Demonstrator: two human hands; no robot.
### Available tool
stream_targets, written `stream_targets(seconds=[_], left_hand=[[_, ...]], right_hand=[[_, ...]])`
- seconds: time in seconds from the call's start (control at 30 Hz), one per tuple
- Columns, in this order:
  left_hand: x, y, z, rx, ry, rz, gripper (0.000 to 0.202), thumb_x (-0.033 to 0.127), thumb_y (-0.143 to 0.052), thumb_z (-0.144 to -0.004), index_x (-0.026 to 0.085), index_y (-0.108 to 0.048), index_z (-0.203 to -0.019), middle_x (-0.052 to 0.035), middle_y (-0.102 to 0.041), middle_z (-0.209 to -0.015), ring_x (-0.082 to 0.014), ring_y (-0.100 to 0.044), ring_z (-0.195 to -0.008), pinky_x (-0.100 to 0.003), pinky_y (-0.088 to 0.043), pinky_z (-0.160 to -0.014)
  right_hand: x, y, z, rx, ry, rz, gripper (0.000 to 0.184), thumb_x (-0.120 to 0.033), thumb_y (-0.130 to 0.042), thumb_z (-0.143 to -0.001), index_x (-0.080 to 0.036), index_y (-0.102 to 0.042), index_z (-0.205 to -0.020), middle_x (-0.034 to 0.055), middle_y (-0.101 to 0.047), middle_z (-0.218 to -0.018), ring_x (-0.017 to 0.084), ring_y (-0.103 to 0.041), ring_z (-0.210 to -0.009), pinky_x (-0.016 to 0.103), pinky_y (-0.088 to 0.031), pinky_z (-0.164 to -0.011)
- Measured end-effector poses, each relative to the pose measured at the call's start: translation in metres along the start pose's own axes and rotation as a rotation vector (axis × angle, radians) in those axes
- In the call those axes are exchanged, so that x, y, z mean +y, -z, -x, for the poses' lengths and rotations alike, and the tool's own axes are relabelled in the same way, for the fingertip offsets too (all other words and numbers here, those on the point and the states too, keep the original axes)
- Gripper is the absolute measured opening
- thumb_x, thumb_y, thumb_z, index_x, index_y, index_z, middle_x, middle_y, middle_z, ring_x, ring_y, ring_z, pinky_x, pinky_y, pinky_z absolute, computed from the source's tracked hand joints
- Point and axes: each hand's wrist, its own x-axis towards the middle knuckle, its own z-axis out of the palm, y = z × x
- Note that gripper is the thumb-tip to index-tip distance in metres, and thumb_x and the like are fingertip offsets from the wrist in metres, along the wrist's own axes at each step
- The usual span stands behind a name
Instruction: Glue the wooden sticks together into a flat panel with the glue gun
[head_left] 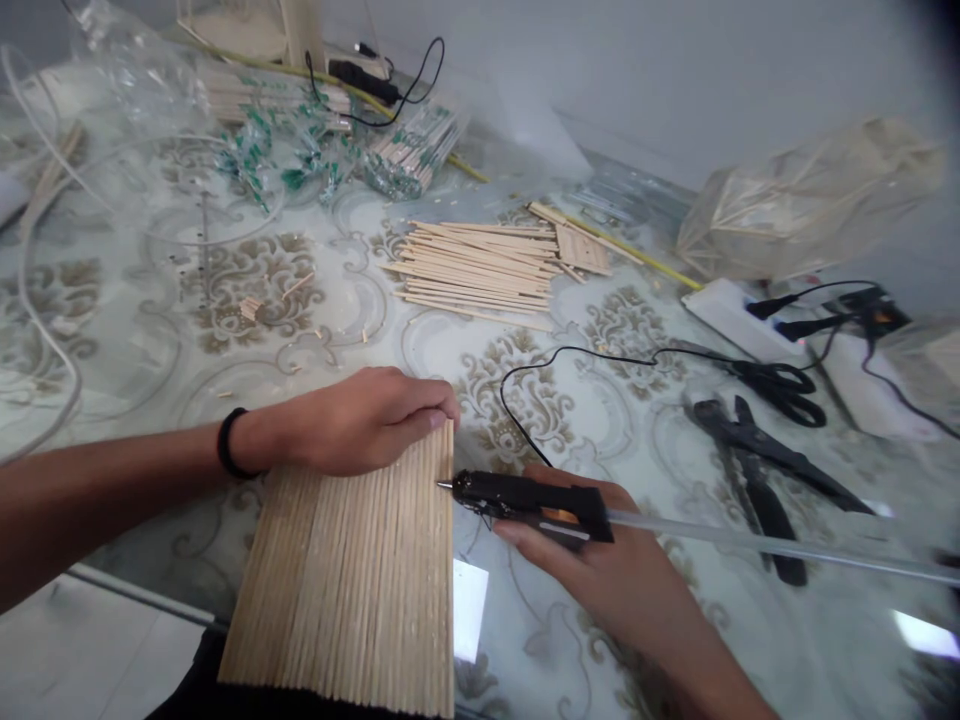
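A flat panel of wooden sticks joined side by side (352, 580) lies at the near table edge. My left hand (360, 420) rests on its upper edge, fingers curled and pressing down on the sticks. My right hand (600, 560) grips a black glue gun (525, 497), its metal tip touching the panel's right edge. A clear glue stick (750, 545) juts from the gun's back toward the right. The gun's black cord (525, 375) loops away over the table.
A loose pile of wooden sticks (480, 265) lies mid-table, with bagged sticks (412, 150) behind. Black scissors (772, 380) and pliers (757, 465) lie at the right beside a white power strip (739, 315). A stick-framed model (810, 200) stands far right.
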Motion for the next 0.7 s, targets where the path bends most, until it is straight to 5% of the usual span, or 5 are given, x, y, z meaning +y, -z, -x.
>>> stream_targets(seconds=[0.13,0.3,0.43,0.7], left_hand=[[0.003,-0.002,0.001,-0.063,-0.032,0.018,0.031,0.029,-0.036,-0.108,0.018,-0.065,-0.103,-0.0038,-0.070,-0.091,-0.0172,-0.064,-0.084,-0.029,-0.044,-0.081],[0.003,-0.004,0.002,-0.062,-0.043,0.038,0.031,0.027,-0.036,-0.108,0.016,-0.065,-0.104,-0.0047,-0.070,-0.093,-0.0170,-0.064,-0.086,-0.029,-0.044,-0.082],[0.002,-0.004,0.001,-0.047,-0.038,0.041,0.031,0.027,-0.037,-0.108,0.017,-0.066,-0.102,-0.0046,-0.071,-0.093,-0.0169,-0.065,-0.085,-0.029,-0.044,-0.082],[0.004,0.002,-0.002,-0.057,0.002,0.133,0.028,0.032,-0.048,-0.104,0.016,-0.065,-0.088,0.0031,-0.060,-0.074,-0.0095,-0.051,-0.065,-0.022,-0.039,-0.063]], right_hand=[[0.001,0.001,-0.001,0.014,-0.007,0.025,0.026,-0.046,-0.072,-0.086,-0.028,-0.066,-0.067,-0.0018,-0.065,-0.059,0.022,-0.065,-0.055,0.033,-0.053,-0.049],[-0.002,0.001,-0.002,0.039,-0.069,-0.016,0.020,-0.046,-0.072,-0.085,-0.026,-0.073,-0.082,-0.0019,-0.074,-0.070,0.023,-0.072,-0.065,0.033,-0.059,-0.061],[-0.002,0.003,-0.001,0.012,-0.057,0.013,0.023,-0.047,-0.071,-0.085,-0.027,-0.070,-0.074,-0.0015,-0.069,-0.064,0.023,-0.068,-0.059,0.034,-0.056,-0.054],[0.003,0.005,0.008,0.008,-0.027,0.065,0.018,-0.045,-0.075,-0.082,-0.028,-0.073,-0.082,0.0007,-0.077,-0.081,0.026,-0.075,-0.075,0.035,-0.059,-0.062]])
